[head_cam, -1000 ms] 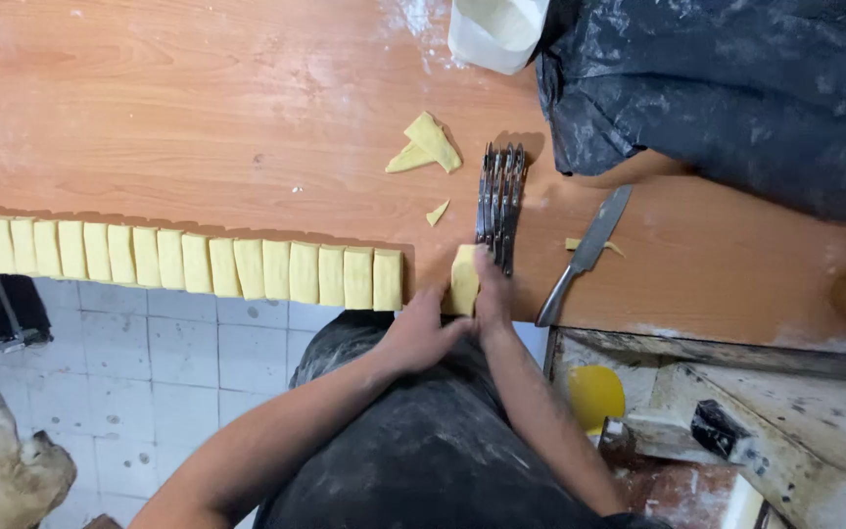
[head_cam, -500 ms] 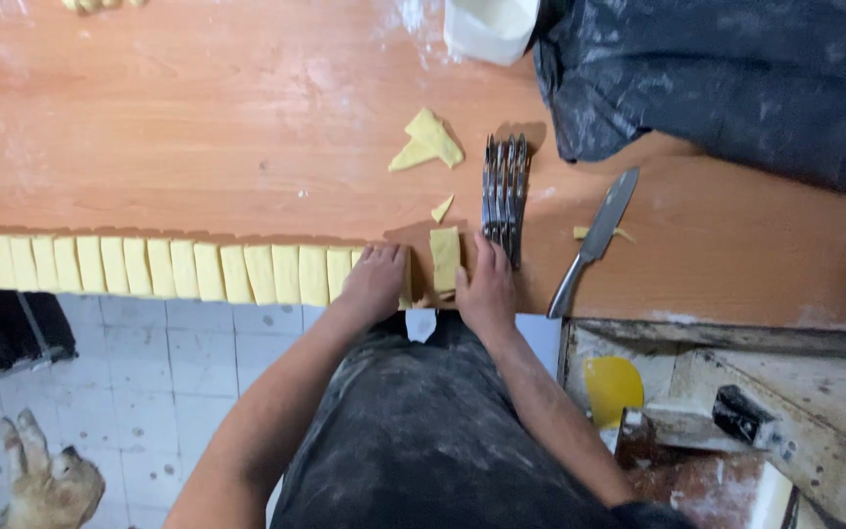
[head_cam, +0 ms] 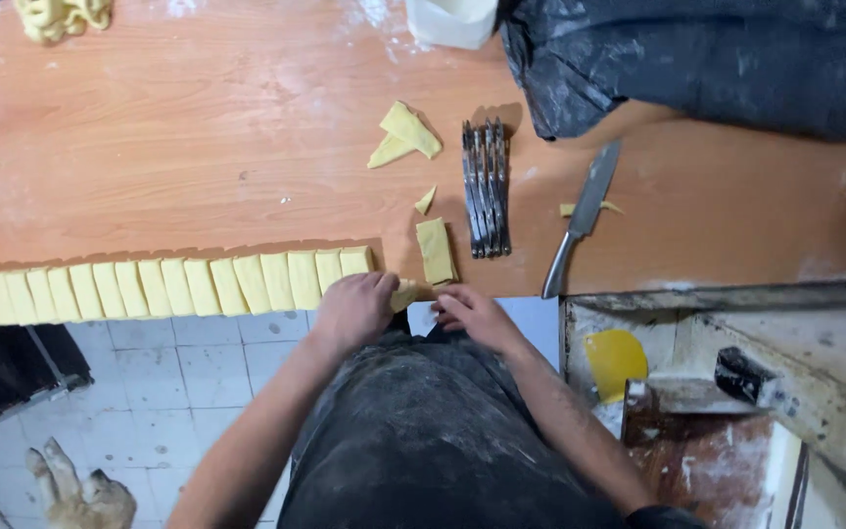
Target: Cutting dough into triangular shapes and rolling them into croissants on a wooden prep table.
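Note:
A long row of yellow dough pieces lies along the near edge of the wooden table. My left hand rests at the right end of that row, its fingers closed around a small dough piece. My right hand is just beside it at the table edge, fingertips touching the same piece. A separate rectangular dough strip lies on the table just above my hands, apart from the row.
A multi-wheel metal cutter and a knife lie right of the strip. Dough scraps sit farther back. A black plastic bag, a white container and a yellow scraper are around. A dog is on the tiled floor.
Both hands have drawn back from the tabletop to its near edge. The rectangular strip they were touching now lies alone on the table, and a small piece sits between the fingers.

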